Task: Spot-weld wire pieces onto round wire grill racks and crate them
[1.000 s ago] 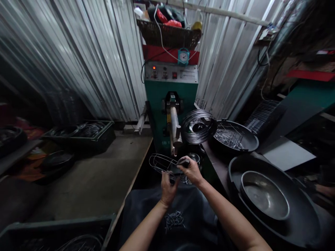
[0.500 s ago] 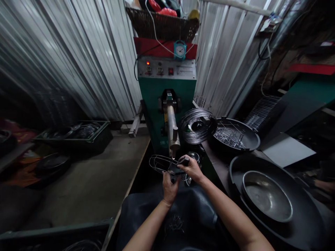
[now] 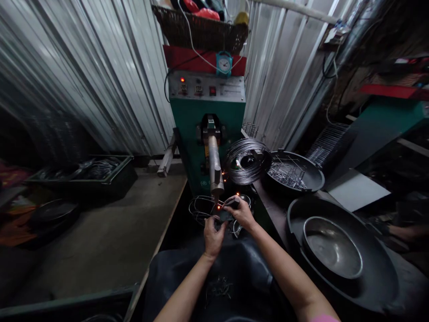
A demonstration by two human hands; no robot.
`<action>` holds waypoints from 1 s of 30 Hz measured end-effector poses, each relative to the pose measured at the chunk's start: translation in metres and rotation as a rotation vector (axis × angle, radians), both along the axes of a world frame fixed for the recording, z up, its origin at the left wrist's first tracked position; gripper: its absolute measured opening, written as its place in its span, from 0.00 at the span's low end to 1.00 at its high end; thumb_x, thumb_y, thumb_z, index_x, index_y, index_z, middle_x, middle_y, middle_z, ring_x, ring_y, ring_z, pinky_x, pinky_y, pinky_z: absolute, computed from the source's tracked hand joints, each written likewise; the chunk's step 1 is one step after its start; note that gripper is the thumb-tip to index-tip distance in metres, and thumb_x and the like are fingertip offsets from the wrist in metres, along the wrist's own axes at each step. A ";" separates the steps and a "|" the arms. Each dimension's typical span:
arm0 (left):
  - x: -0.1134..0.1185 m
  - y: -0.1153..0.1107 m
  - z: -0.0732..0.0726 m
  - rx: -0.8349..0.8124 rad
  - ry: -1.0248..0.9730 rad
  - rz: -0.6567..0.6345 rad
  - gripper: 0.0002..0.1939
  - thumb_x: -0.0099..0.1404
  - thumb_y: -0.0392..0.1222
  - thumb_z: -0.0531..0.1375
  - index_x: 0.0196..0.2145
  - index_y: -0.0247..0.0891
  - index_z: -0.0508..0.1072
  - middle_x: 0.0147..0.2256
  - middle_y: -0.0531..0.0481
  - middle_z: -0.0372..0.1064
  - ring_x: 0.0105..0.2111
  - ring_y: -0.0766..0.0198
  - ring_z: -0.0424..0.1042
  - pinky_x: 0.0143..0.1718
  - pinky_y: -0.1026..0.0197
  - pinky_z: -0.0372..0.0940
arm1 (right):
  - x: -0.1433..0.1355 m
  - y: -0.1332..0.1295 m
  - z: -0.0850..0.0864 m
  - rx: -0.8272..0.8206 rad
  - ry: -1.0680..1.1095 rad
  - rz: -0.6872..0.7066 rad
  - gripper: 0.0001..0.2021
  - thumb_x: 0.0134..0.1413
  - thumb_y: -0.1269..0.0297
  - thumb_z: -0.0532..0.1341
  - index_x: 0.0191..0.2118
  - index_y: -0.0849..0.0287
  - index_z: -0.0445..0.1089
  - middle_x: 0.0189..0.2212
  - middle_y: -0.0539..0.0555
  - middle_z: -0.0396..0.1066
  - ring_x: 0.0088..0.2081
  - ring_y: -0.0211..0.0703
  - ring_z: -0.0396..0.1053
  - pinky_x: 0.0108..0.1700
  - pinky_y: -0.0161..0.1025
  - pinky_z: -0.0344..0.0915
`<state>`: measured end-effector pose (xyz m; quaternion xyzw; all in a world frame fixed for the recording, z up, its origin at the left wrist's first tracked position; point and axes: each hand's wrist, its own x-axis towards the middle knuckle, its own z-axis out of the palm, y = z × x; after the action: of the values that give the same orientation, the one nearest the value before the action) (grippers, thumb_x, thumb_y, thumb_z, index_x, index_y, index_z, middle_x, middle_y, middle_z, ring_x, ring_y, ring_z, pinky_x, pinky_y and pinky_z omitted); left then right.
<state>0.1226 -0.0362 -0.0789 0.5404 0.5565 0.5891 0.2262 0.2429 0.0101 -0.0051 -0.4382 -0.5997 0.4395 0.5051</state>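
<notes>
Now sparks have appeared below the electrode, probably welding the wire frame; right hand pinches dark block, left hand half-closed, grip unclear.

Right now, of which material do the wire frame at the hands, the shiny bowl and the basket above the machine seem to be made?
Wire frame: probably metal, perhaps steel; its thin, bare loops shine grey.
Bowl: metal, likely stainless steel, smooth and dulled; it gives soft, bright reflections.
Basket: seemingly wicker, brown and matte; the weave shows, but woven plastic remains possible.
</notes>
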 end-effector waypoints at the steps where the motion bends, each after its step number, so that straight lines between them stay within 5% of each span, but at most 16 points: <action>1: 0.001 -0.001 0.001 -0.018 -0.027 0.001 0.12 0.53 0.48 0.62 0.31 0.40 0.67 0.30 0.50 0.67 0.33 0.59 0.67 0.41 0.53 0.61 | 0.005 -0.004 -0.003 -0.031 0.023 -0.015 0.12 0.40 0.59 0.67 0.31 0.59 0.69 0.29 0.51 0.72 0.33 0.42 0.69 0.40 0.39 0.64; 7: 0.002 -0.009 0.008 -0.121 -0.268 -0.022 0.15 0.52 0.49 0.63 0.32 0.38 0.67 0.29 0.52 0.65 0.29 0.64 0.66 0.34 0.61 0.62 | 0.029 -0.023 -0.021 -0.171 0.265 -0.172 0.15 0.37 0.58 0.68 0.33 0.58 0.67 0.31 0.52 0.73 0.35 0.45 0.70 0.42 0.43 0.65; 13: -0.006 -0.008 0.008 -0.158 -0.528 0.017 0.16 0.50 0.48 0.65 0.32 0.37 0.66 0.30 0.52 0.63 0.29 0.68 0.64 0.33 0.64 0.61 | 0.016 -0.021 -0.011 -0.124 0.380 -0.124 0.14 0.40 0.59 0.66 0.33 0.56 0.64 0.31 0.51 0.73 0.36 0.46 0.71 0.45 0.45 0.65; 22: -0.015 -0.002 0.013 -0.157 -0.648 0.026 0.17 0.49 0.49 0.65 0.30 0.37 0.66 0.29 0.54 0.62 0.29 0.69 0.63 0.34 0.64 0.59 | 0.011 -0.016 0.001 0.143 -0.086 0.022 0.10 0.43 0.58 0.66 0.30 0.57 0.69 0.33 0.54 0.71 0.37 0.44 0.68 0.41 0.40 0.65; 30: -0.023 0.003 0.010 -0.138 -0.714 0.011 0.16 0.48 0.47 0.66 0.30 0.37 0.67 0.30 0.54 0.63 0.31 0.69 0.64 0.35 0.64 0.59 | 0.002 -0.003 0.001 0.064 -0.138 0.035 0.10 0.43 0.59 0.65 0.32 0.57 0.69 0.25 0.49 0.70 0.28 0.41 0.68 0.33 0.36 0.65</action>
<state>0.1000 -0.0332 -0.0686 0.2811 0.4835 0.7030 0.4392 0.2444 0.0067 -0.0039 -0.4407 -0.6545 0.3974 0.4685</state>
